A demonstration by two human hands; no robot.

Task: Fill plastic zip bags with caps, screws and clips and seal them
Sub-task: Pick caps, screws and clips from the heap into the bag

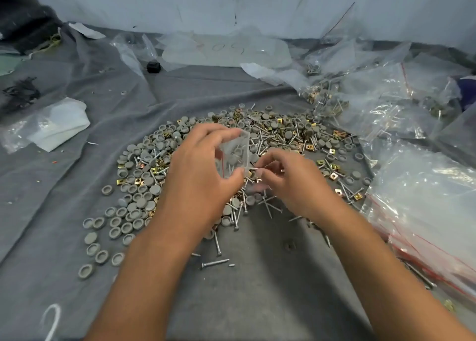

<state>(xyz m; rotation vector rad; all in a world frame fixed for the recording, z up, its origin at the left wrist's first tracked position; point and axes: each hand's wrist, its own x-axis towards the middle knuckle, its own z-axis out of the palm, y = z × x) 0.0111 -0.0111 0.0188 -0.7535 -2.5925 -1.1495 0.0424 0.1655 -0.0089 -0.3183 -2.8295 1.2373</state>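
Now | left hand (pixel 203 165) pinches small zip bag (pixel 235 155) above the pile of caps, screws and clips (pixel 270 134) | right hand (pixel 288 178) pinches a screw (pixel 253 169) at the bag's edge — fingers blurred | risk: mouth sags shut, screw snags the film, or caps already inside spill out

Even diffuse light; soft focus, edges warped.

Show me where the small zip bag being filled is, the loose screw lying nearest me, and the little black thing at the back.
small zip bag (pixel 235 155): head view, its clear middle panel.
loose screw (pixel 215 263): head view, mid-shaft.
little black thing (pixel 153 67): head view, its top face.
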